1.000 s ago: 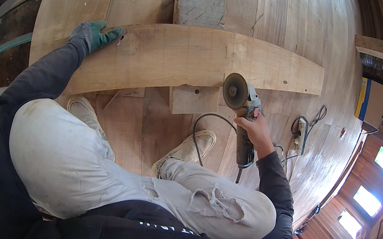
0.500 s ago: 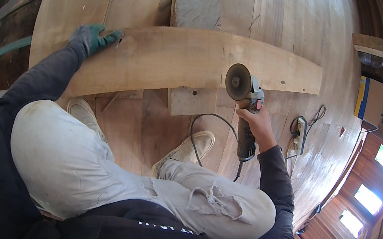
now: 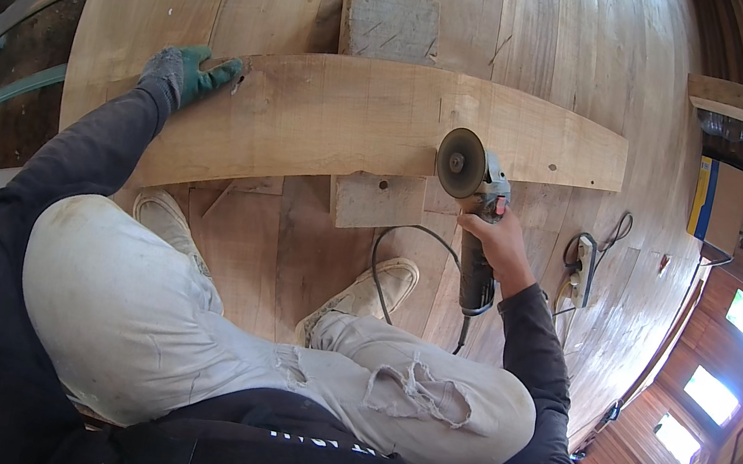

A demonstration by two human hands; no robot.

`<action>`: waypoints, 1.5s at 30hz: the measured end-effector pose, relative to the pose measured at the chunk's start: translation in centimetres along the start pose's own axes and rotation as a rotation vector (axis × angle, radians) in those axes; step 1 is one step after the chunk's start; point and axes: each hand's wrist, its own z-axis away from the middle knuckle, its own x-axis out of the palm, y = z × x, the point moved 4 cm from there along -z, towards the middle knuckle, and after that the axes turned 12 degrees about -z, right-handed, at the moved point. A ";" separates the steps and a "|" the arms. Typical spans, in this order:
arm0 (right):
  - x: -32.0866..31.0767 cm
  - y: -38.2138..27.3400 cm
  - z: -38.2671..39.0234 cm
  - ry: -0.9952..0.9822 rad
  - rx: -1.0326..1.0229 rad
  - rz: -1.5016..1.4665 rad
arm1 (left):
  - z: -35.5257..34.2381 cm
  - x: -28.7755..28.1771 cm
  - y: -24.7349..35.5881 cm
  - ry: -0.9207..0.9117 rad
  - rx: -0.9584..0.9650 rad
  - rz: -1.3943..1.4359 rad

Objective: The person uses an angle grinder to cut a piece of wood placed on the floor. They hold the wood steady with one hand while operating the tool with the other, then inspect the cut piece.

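Note:
A long tapered wooden board [image 3: 332, 117] lies across two rough wooden blocks, one beyond it [image 3: 391, 24] and one nearer me [image 3: 375, 208]. My left hand [image 3: 189, 76], in a green-and-grey glove, grips the board's far edge toward its left end. My bare right hand [image 3: 497, 245] is closed round an angle grinder [image 3: 477, 279] with a black cord. Its round disc [image 3: 460, 160] hangs over the board's near edge, right of the nearer block; whether it touches the wood I cannot tell.
My legs and shoes [image 3: 377, 287] lie below the board on the plank floor [image 3: 611, 36]. A power strip [image 3: 583, 272] with cables is at the right, beside a cardboard box [image 3: 721, 197]. Green rails [image 3: 5, 102] line the left; bright window openings show at the far right.
Since a second ago my right hand has raised the grinder a little, so its disc overlaps more of the board's near edge. My left hand stays in place on the board.

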 end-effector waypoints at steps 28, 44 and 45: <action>0.7 -1.3 -0.7 0.002 -0.014 0.034 | 0.2 -0.2 0.0 0.083 0.016 -0.026; 0.9 -2.9 -2.9 0.000 -0.070 0.022 | 0.4 -0.3 0.2 0.082 0.021 -0.035; 1.0 -3.0 -3.0 0.001 -0.071 0.016 | 0.4 -0.5 0.3 0.067 0.017 -0.038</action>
